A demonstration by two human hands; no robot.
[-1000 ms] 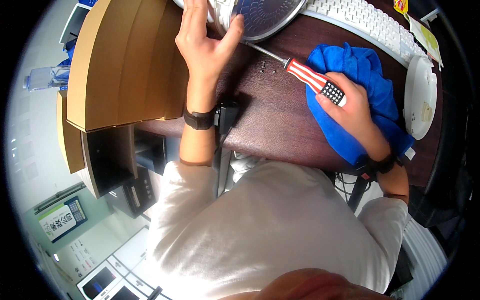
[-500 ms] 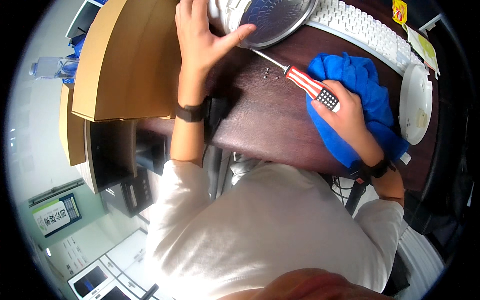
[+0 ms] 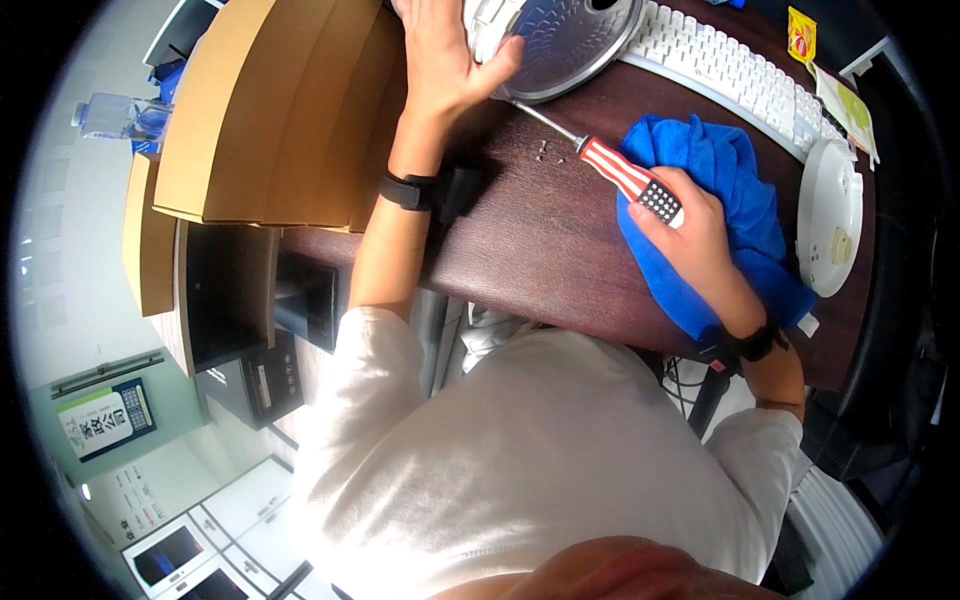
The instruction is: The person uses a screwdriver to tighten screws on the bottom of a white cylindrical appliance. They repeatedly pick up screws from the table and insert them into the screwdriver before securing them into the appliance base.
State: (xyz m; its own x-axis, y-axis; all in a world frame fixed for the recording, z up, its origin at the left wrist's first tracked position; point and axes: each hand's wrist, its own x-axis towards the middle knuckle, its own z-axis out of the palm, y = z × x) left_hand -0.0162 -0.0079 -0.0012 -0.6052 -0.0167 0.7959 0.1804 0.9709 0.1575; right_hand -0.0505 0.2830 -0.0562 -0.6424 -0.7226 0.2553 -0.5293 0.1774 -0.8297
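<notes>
Across the tabletop (image 3: 500, 255), a red-and-white striped screwdriver (image 3: 614, 168), pinched in the grip of the right hand (image 3: 692, 232), slants up to a white appliance (image 3: 575, 48) with a round grey face under the spread grip of the left hand (image 3: 437, 65), with loose screws (image 3: 541, 157), crumpled blue cloth (image 3: 690, 145), keyboard (image 3: 715, 75) and bulky cardboard box (image 3: 290, 120) around.

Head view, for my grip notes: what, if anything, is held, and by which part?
The right hand holds a screwdriver by the rear of its handle. Whether the left hand grips the round device cannot be told.
</notes>
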